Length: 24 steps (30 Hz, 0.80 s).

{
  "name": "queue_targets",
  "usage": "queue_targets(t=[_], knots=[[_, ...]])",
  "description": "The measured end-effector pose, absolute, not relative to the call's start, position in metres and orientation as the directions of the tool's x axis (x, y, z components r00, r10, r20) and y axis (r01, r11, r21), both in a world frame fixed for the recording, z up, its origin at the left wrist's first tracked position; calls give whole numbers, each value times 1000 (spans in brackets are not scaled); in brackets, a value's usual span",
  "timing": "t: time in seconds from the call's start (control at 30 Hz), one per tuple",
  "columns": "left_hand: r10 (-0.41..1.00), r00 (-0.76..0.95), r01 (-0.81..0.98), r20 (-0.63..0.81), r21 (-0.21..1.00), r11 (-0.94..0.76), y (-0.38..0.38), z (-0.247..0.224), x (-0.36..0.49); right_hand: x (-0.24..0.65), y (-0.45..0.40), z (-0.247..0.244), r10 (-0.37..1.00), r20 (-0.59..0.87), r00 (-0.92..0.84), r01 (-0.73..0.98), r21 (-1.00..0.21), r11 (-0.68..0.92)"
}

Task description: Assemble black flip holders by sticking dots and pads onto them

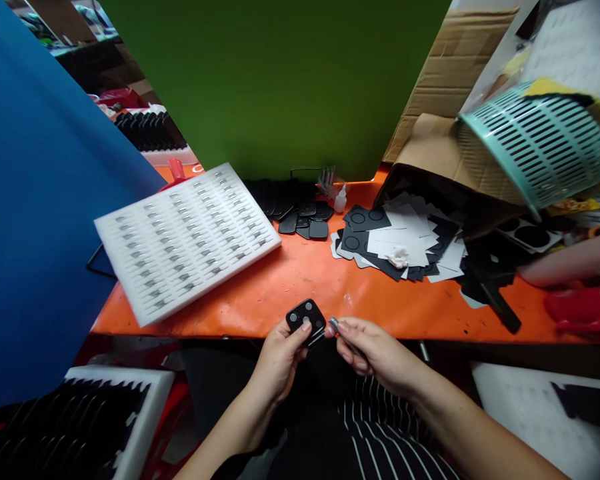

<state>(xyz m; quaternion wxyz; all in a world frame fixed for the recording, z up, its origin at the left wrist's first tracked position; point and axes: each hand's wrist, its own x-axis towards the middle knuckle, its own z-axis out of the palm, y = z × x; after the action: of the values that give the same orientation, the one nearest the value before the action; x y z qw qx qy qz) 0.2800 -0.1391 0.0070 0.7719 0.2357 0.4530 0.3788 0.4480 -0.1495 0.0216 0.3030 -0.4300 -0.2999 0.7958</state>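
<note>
My left hand grips a small black square plate with rounded corners, its thumb on the face. Several round silvery discs show on that plate. Close by on the right, my right hand pinches a short stack of small silvery discs between thumb and fingers. The stack is apart from the plate, just off its right edge. Both hands are in front of the orange table's near edge. More black plates lie in a loose pile farther back on the table.
A white foam tray with rows of slots sits on the orange table at left. Black and white sheets, a small white bottle, a tilted teal basket and a red mug are around. A green panel stands behind.
</note>
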Motion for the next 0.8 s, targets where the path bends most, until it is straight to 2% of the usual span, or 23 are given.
queue_targets(t=[0.17,0.27,0.4,0.53,0.63,0.7,0.8], knots=[[838,193,-316,-511,776,546,-138,2,280,445,-148,15,738,-508,-444,-110,-786,-608],[861,169,-222,-481,832,508,-140,0,280,442,-147,12,741,-517,-427,-56,-803,-593],[926,184,-28,-331,940,341,-145,3,280,437,-147,11,748,-527,-404,-38,-807,-590],[972,212,171,-105,983,69,-150,5,278,436,-148,11,731,-549,-405,-90,-772,-629],[943,324,285,82,942,-179,-151,4,273,441,-147,14,666,-582,-467,-222,-651,-726],[900,400,293,171,907,-303,-151,3,270,444,-145,17,580,-603,-548,-331,-480,-812],[855,452,253,255,882,-397,-151,1,266,445,-142,17,480,-594,-645,-411,-260,-874]])
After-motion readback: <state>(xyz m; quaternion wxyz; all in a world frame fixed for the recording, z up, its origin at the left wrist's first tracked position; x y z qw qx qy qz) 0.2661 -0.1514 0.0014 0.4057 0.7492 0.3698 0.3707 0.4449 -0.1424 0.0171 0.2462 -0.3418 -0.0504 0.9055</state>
